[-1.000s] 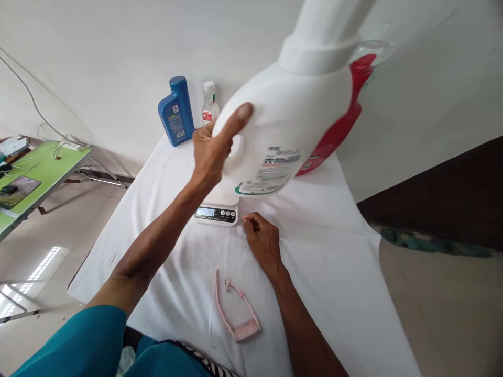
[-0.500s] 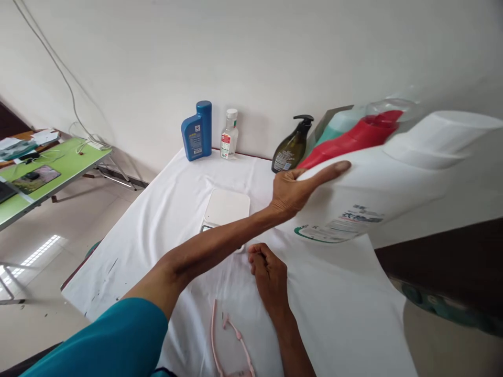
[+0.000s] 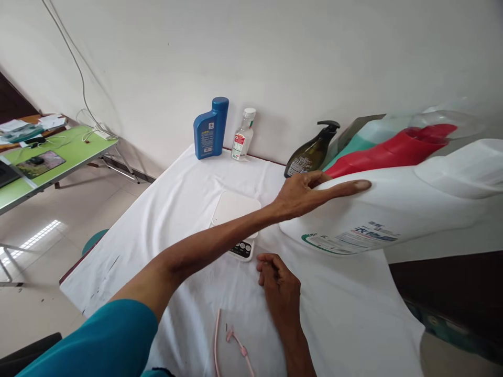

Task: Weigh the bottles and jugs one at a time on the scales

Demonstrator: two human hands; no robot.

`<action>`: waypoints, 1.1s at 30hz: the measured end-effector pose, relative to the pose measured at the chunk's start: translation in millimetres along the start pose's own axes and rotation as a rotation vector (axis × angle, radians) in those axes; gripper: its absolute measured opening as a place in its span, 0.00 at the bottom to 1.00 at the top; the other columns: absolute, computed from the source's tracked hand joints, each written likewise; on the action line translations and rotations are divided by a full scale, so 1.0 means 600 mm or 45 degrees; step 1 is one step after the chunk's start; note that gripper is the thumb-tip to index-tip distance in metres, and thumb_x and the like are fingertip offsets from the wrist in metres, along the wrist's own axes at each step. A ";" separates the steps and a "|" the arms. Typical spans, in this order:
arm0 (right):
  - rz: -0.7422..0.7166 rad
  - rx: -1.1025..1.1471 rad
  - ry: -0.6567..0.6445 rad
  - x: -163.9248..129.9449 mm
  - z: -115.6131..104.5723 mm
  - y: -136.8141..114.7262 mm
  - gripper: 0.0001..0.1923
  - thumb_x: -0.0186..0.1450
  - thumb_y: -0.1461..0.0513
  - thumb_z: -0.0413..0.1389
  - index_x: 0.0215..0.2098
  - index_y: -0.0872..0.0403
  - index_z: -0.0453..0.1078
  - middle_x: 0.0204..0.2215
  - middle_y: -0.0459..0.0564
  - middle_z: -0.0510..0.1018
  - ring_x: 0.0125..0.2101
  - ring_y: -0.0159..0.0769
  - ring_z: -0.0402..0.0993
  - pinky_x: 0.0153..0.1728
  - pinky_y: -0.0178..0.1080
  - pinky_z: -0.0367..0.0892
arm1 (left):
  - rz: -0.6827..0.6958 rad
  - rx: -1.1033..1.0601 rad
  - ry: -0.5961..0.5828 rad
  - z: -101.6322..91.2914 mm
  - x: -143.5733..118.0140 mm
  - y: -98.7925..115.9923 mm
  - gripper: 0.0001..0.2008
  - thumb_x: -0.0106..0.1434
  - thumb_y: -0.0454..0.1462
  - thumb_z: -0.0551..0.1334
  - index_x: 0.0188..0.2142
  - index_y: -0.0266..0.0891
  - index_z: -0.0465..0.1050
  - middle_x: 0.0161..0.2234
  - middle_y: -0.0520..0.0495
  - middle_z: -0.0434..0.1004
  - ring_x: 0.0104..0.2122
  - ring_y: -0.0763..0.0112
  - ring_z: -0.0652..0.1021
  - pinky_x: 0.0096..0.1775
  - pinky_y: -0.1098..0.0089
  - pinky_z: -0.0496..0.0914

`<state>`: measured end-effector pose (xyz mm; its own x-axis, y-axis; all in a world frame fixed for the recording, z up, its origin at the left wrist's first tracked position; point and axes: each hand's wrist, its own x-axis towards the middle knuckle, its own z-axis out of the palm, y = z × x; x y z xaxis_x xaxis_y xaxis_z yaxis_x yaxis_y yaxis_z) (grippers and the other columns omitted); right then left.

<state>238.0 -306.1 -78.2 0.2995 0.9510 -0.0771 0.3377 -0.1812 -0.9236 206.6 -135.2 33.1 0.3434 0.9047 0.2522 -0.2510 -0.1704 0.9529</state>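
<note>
My left hand [image 3: 308, 193] reaches across to the right and grips a big white laundry detergent bottle [image 3: 393, 183] at its side. The thumb lies along the near face, and the other fingers are partly hidden behind it. The bottle appears leaning, with its cap at the right edge of view. Loosely curled, my right hand [image 3: 281, 283] rests on the white cloth, its fingers closed with nothing seen in them. Just beyond it is a white kitchen scale [image 3: 236, 209], partly covered by my left forearm. Behind the detergent bottle are a red bottle [image 3: 389, 149] and a dark pump bottle [image 3: 310, 152].
At the back stand a blue jug-shaped bottle [image 3: 211, 131] and a clear bottle [image 3: 242, 136]. A greenish-blue bottle [image 3: 361, 140] shows beyond the red one. A pink-edged clear item [image 3: 243, 352] lies nearest me. A green table [image 3: 74, 157] stands off left.
The view has shifted, so the bottles appear further right. The scale's dark button panel now shows below my left forearm. Both hands keep much the same pose.
</note>
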 end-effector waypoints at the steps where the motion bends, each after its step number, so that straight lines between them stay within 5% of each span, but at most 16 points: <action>1: 0.006 -0.009 0.003 0.000 0.000 0.001 0.17 0.64 0.50 0.52 0.36 0.51 0.76 0.26 0.48 0.77 0.23 0.38 0.70 0.26 0.38 0.66 | 0.046 0.069 -0.080 -0.021 0.006 0.003 0.21 0.57 0.53 0.76 0.25 0.41 0.73 0.30 0.47 0.76 0.32 0.70 0.75 0.33 0.66 0.66; 3: 0.009 -0.023 0.011 0.001 0.001 0.006 0.17 0.64 0.49 0.52 0.35 0.51 0.76 0.26 0.48 0.78 0.23 0.38 0.70 0.26 0.38 0.67 | 0.132 0.195 0.024 -0.075 0.030 0.001 0.20 0.63 0.54 0.72 0.32 0.41 0.76 0.35 0.45 0.79 0.37 0.69 0.77 0.39 0.66 0.70; 7: 0.012 -0.041 0.003 0.002 0.004 0.014 0.15 0.67 0.51 0.52 0.36 0.51 0.76 0.26 0.47 0.78 0.22 0.36 0.69 0.27 0.37 0.66 | 0.185 0.586 0.699 -0.202 0.116 -0.040 0.20 0.62 0.47 0.75 0.44 0.41 0.71 0.48 0.42 0.77 0.47 0.64 0.77 0.52 0.62 0.71; 11: 0.059 -0.034 0.009 0.002 0.005 0.019 0.14 0.68 0.52 0.53 0.38 0.50 0.76 0.26 0.45 0.78 0.23 0.35 0.68 0.26 0.36 0.66 | -0.009 0.876 0.780 -0.278 0.209 -0.101 0.41 0.50 0.43 0.83 0.57 0.39 0.65 0.62 0.31 0.69 0.66 0.47 0.68 0.65 0.54 0.63; 15: 0.075 -0.009 0.011 0.002 0.004 0.025 0.14 0.68 0.52 0.53 0.40 0.50 0.77 0.28 0.46 0.79 0.24 0.36 0.70 0.26 0.35 0.67 | -0.082 0.918 0.733 -0.290 0.272 -0.146 0.52 0.45 0.44 0.85 0.63 0.36 0.61 0.65 0.25 0.65 0.69 0.38 0.65 0.66 0.50 0.61; 22: 0.078 -0.026 0.004 -0.001 0.004 0.025 0.17 0.71 0.50 0.52 0.40 0.51 0.78 0.27 0.46 0.78 0.22 0.35 0.70 0.24 0.35 0.67 | -0.109 0.902 0.758 -0.304 0.308 -0.169 0.31 0.56 0.37 0.79 0.53 0.37 0.67 0.53 0.34 0.75 0.56 0.44 0.76 0.56 0.50 0.67; 28: 0.029 -0.015 -0.012 0.003 0.007 0.024 0.16 0.72 0.52 0.50 0.38 0.50 0.76 0.26 0.45 0.77 0.21 0.34 0.67 0.23 0.36 0.63 | -0.029 0.935 0.767 -0.315 0.267 -0.140 0.27 0.48 0.37 0.81 0.40 0.41 0.68 0.37 0.46 0.75 0.48 0.50 0.78 0.50 0.55 0.69; 33: -0.039 0.035 -0.027 0.010 0.010 0.015 0.15 0.70 0.53 0.49 0.36 0.51 0.74 0.26 0.45 0.74 0.22 0.33 0.65 0.24 0.36 0.61 | 0.198 0.923 0.537 -0.310 0.173 -0.061 0.25 0.45 0.40 0.82 0.34 0.41 0.69 0.30 0.52 0.74 0.37 0.64 0.77 0.42 0.63 0.71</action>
<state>237.4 -300.6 -89.1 0.2702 0.9612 -0.0564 0.3215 -0.1453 -0.9357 82.9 37.6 -7.3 -0.0486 0.8956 0.4422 0.4237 -0.3824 0.8211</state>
